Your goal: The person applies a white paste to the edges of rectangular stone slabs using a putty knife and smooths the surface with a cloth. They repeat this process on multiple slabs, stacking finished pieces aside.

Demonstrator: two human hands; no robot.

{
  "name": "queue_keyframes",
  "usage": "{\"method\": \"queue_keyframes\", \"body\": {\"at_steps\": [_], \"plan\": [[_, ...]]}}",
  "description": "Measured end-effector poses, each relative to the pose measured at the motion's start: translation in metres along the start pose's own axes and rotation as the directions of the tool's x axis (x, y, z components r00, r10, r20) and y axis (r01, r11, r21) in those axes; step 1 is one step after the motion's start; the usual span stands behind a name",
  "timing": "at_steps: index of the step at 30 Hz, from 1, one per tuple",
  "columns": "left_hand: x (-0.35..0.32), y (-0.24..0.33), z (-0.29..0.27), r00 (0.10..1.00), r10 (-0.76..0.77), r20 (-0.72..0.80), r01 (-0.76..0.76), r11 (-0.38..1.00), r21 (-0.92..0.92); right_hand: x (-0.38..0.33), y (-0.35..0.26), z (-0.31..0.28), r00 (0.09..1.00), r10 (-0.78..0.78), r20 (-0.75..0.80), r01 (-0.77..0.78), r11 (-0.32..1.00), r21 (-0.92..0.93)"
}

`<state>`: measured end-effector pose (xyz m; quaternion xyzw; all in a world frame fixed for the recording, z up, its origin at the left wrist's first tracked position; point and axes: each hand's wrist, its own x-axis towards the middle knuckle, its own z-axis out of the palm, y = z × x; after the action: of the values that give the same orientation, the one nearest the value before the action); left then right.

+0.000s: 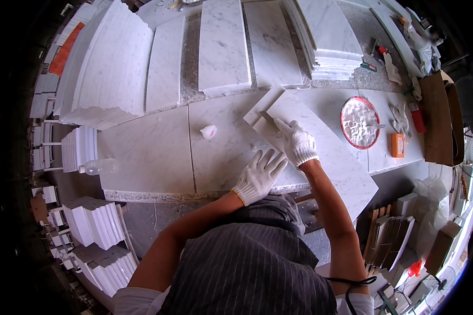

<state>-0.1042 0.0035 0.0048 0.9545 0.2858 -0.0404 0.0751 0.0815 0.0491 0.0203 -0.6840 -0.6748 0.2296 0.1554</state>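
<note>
A long white marble slab (336,157) lies at a slant across the bench, with a narrower marble strip (265,105) at its far left end. On the slab near that end is my gloved right hand (299,143), its fingers bent and close together. Whatever they may grip is too small to make out. My left hand (258,177), also in a white knit glove, rests with fingers spread on the slab's near left edge. Left of both hands sits a small white lump with a pink mark (208,131).
Right of the slab are a red-rimmed bowl of white paste (360,122) and an orange box (398,145). Marble slabs (223,47) line the far side, with a tall stack (113,63) at left. A clear bottle (100,166) lies near the left edge; a cardboard box (440,118) stands right.
</note>
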Motion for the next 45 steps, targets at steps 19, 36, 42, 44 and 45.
{"method": "queue_keyframes", "body": {"at_steps": [19, 36, 42, 44, 45], "plan": [[0.000, 0.003, -0.001, 0.999, 0.003, -0.040, -0.002, 1.000, 0.025, -0.007, 0.010, -0.013, 0.994, -0.107, 0.006, 0.106, 0.990, 0.097], [-0.026, -0.009, -0.010, 0.979, -0.113, -0.171, 0.038, 0.919, -0.392, -0.088, 0.064, -0.047, 0.911, 0.398, 0.110, -0.335, 0.556, 0.761], [0.020, -0.024, -0.041, 0.897, -0.141, -0.420, 0.075, 0.983, -0.170, -0.150, 0.092, -0.018, 0.851, 0.521, 0.064, -0.272, 0.334, 0.903], [0.041, -0.033, -0.035, 0.935, -0.114, -0.336, 0.087, 0.992, -0.094, -0.151, 0.083, -0.016, 0.862, 0.505, 0.041, -0.232, 0.323, 0.918], [0.046, -0.034, -0.033, 0.950, -0.104, -0.293, 0.092, 0.994, -0.054, -0.150, 0.083, -0.017, 0.867, 0.497, 0.039, -0.229, 0.328, 0.917]]}}
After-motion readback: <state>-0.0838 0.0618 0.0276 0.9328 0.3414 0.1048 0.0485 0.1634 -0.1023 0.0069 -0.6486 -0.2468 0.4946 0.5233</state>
